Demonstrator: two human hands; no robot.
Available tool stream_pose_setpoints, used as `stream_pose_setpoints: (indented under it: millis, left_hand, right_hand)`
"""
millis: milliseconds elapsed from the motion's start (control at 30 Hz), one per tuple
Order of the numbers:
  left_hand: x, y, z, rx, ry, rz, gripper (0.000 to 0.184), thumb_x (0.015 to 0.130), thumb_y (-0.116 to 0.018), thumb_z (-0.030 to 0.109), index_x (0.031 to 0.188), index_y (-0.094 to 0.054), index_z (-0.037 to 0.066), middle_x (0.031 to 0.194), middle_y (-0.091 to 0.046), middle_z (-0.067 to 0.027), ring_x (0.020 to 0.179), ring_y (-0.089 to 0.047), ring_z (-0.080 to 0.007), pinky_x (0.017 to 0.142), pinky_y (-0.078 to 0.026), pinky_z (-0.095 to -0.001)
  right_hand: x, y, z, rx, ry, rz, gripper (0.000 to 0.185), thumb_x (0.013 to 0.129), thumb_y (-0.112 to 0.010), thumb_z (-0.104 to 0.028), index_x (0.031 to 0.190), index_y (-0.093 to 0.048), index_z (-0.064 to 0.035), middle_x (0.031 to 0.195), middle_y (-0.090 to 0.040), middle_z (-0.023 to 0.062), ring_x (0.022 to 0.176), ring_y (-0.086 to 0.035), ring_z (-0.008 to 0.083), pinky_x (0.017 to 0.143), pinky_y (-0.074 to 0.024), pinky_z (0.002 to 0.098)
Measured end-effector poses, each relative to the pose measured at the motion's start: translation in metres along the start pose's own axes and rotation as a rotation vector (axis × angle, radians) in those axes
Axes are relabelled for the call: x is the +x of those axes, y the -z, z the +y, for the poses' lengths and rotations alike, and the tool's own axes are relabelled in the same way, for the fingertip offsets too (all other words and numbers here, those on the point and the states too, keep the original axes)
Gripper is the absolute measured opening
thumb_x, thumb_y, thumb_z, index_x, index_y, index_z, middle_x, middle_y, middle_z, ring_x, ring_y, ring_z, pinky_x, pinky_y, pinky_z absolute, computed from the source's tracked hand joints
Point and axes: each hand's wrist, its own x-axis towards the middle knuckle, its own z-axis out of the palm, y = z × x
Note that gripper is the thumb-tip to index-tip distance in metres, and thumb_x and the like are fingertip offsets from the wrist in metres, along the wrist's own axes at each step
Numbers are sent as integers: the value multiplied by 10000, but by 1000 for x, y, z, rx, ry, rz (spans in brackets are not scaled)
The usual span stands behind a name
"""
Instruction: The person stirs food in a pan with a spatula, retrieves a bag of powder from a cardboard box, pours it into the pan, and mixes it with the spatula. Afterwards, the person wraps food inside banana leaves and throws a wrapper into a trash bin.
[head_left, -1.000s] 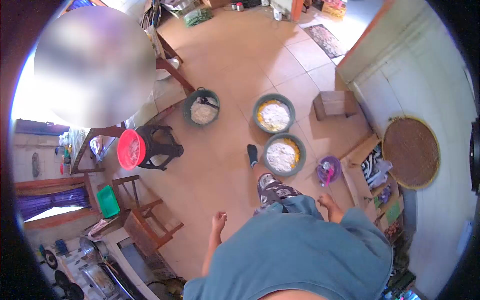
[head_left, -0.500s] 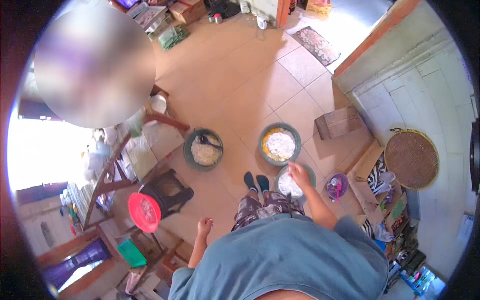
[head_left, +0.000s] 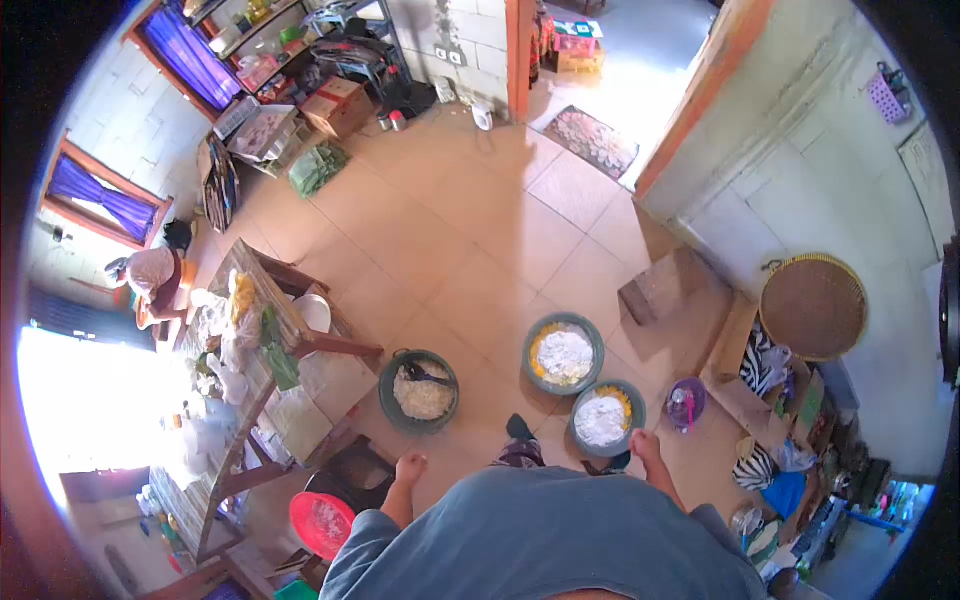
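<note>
My left hand [head_left: 410, 468] hangs beside my body with its fingers curled in and nothing visible in them. My right hand [head_left: 646, 446], also curled and seemingly bare, is at the near right rim of a grey-green basin [head_left: 575, 430]; I cannot tell whether it touches it. White powder [head_left: 602, 420] lies over something yellow in that basin. Just beyond stands a second grey-green basin [head_left: 530, 372] with white powder [head_left: 565, 356] and yellow around it. To the left, a third basin [head_left: 386, 400] holds a pale, crumbly mass [head_left: 422, 398] and a dark-handled utensil [head_left: 424, 374].
A purple tub [head_left: 686, 402] stands right of the basins, near cardboard boxes [head_left: 672, 285] and a round woven tray [head_left: 814, 306] against the wall. On the left are a cluttered wooden table [head_left: 262, 400], a dark stool [head_left: 352, 476] and a red basin [head_left: 322, 526]. Tiled floor [head_left: 440, 240] stretches ahead.
My view has shifted and my body has moved back from the basins. My right hand has gone from over the nearer basin to its near right side. Yellow now shows beside its powder.
</note>
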Motion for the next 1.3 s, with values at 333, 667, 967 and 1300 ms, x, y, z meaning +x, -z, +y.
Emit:
stream_pose_setpoints:
  millis: [333, 667, 967, 1300]
  left_hand:
    - [27, -69, 55, 142, -110, -151, 219, 814, -545, 225, 909, -623, 44, 735, -638, -69, 644, -615, -161, 606, -493, -320]
    - [115, -220, 32, 356, 0, -248, 266, 777, -601, 263, 931, -616, 45, 816, -654, -133, 767, -638, -247, 694, -495, -353]
    - [13, -269, 105, 471, -322, -99, 261, 787, -611, 234, 974, -592, 53, 894, -636, -144, 850, -618, -290, 745, -475, -398]
    - [20, -360, 270, -530, -517, -2079, 906, 782, -347, 707, 1322, -326, -21, 1233, -365, -346, 1030, -450, -456, 789, -352, -521]
  right_hand:
    - [-18, -15, 19, 49, -9, 238, 230, 832, -574, -264, 780, -645, -51, 652, -597, 53, 573, -561, 132, 556, -463, 299]
    - [-25, -59, 110, -138, -461, 171, 206, 756, -584, -267, 786, -676, -86, 786, -663, 107, 748, -626, 262, 699, -481, 381]
    - [81, -141, 371, 49, -538, 235, 339, 803, -539, -325, 943, -657, -40, 890, -650, 182, 880, -615, 305, 799, -471, 416]
    - [158, -204, 425, 596, -934, 352, 630, 834, -445, -521, 1275, -377, -77, 1267, -435, 179, 1124, -466, 350, 920, -380, 499]
